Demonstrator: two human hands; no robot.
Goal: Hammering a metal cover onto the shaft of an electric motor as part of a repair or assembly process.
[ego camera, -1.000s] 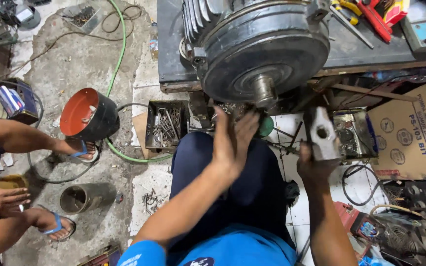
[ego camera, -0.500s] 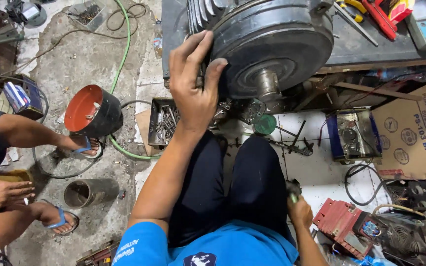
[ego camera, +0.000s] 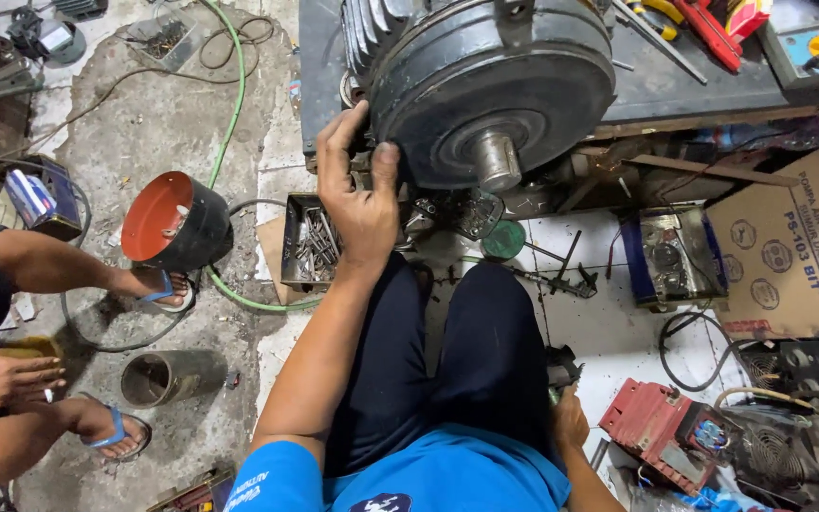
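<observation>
A big grey electric motor (ego camera: 495, 85) with a round end cover and a bare steel shaft (ego camera: 495, 159) lies on a dark workbench (ego camera: 675, 90), overhanging its front edge. My left hand (ego camera: 357, 190) is raised to the motor, fingers and thumb gripping the lower left rim of the end cover. My right hand (ego camera: 566, 417) is down beside my right thigh near the floor, next to a small dark part (ego camera: 561, 365); whether it holds it is hidden.
Another person squats at the left, a foot (ego camera: 158, 283) by a black can with an orange inside (ego camera: 174, 220). A metal tray of bolts (ego camera: 307, 245), a green hose (ego camera: 229, 104), a cardboard box (ego camera: 798, 246), a red device (ego camera: 661, 431) and loose tools lie around.
My left hand slid down from the face of the end cover to its lower left rim. My right hand, earlier raised with a metal piece, has stayed low beside my thigh since half a second ago.
</observation>
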